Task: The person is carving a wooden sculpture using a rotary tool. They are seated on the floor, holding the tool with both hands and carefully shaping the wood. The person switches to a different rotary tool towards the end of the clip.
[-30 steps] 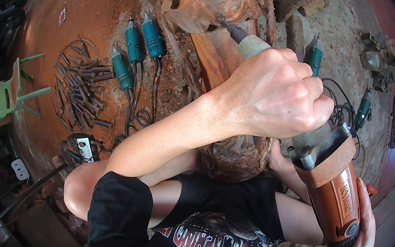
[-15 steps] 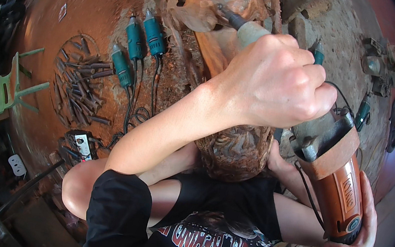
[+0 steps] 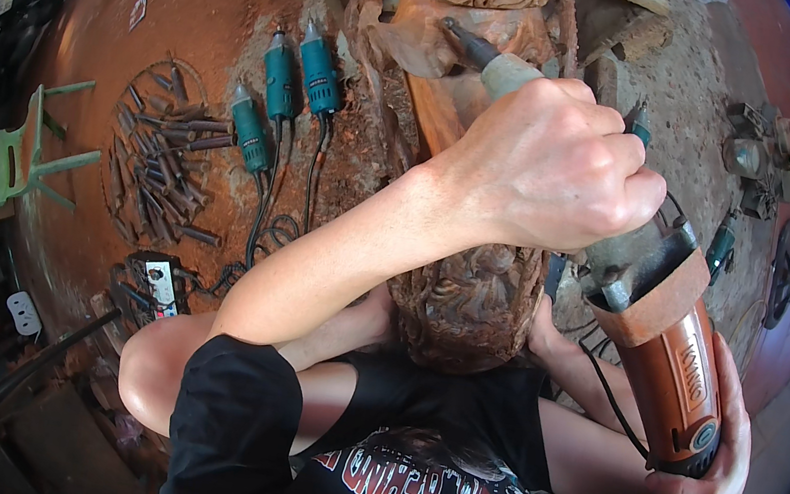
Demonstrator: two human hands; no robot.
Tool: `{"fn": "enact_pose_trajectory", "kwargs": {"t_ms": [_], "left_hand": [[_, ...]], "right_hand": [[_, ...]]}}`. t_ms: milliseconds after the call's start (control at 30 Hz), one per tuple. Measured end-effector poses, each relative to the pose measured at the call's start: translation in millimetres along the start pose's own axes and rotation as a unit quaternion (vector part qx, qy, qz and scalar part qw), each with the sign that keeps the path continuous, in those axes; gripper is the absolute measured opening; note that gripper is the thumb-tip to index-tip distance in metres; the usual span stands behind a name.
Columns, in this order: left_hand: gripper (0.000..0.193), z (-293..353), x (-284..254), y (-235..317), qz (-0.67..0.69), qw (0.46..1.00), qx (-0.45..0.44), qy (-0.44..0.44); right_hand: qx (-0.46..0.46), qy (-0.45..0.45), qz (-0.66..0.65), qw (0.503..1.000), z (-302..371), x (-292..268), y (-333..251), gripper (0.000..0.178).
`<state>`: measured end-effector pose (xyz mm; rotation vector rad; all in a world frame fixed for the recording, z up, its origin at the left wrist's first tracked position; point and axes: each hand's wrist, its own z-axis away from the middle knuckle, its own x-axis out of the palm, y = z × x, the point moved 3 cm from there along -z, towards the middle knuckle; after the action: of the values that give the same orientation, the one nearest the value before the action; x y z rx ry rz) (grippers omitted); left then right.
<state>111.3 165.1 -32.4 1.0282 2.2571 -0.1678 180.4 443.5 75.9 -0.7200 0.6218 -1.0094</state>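
Observation:
A long power carver (image 3: 675, 377) with an orange motor body slants across the view. Its narrow dark tip points up and left, at a wooden carving (image 3: 466, 313) standing between my legs. My left hand (image 3: 567, 170) is wrapped in a fist round its grey neck. At the rear end, my right hand (image 3: 726, 445) curls round the orange body from the outside. The tip lies over the carving's smooth orange upper part; whether it touches the wood I cannot tell. My left hand and forearm cover the carving's middle.
Several teal rotary tools (image 3: 318, 75) with cords lie to the left, by a pile of brown rod-like bits (image 3: 164, 164). A power strip (image 3: 162, 287) sits near my left knee. Further left is a pale green chair (image 3: 26, 145). A fan (image 3: 789, 262) stands at the right.
The whole view has shifted slightly, the carving and floor tools appearing a little further right and lower. Both hands keep their hold on the power carver.

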Motion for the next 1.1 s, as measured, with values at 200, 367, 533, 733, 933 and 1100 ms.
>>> {"fn": "enact_pose_trajectory", "kwargs": {"t_ms": [200,367,533,733,933,1100], "left_hand": [[0.015,0.2,-0.2,2.9,0.003,1.000,-0.002,-0.011],[0.014,0.0,1.4,7.9,0.001,1.000,-0.001,-0.007],[0.013,-0.4,2.0,12.6,0.006,1.000,0.000,-0.013],[0.014,0.6,5.1,17.8,0.006,1.000,0.001,-0.016],[0.013,-1.1,9.6,24.0,0.012,1.000,0.004,-0.015],[0.012,-2.3,14.9,28.3,0.025,0.999,0.000,-0.022]], "right_hand": [[0.009,0.002,-0.009,1.000,0.8,0.3,-1.0,0.135],[0.018,0.012,-0.008,1.000,5.0,-2.7,1.6,0.135],[0.022,0.025,-0.014,0.999,8.1,-2.5,4.1,0.135],[0.032,0.037,-0.005,0.999,11.9,-6.7,7.1,0.134],[0.037,0.039,0.018,0.998,17.4,-13.6,12.3,0.134],[0.019,0.074,0.004,0.997,21.5,-10.1,16.4,0.125]]}}
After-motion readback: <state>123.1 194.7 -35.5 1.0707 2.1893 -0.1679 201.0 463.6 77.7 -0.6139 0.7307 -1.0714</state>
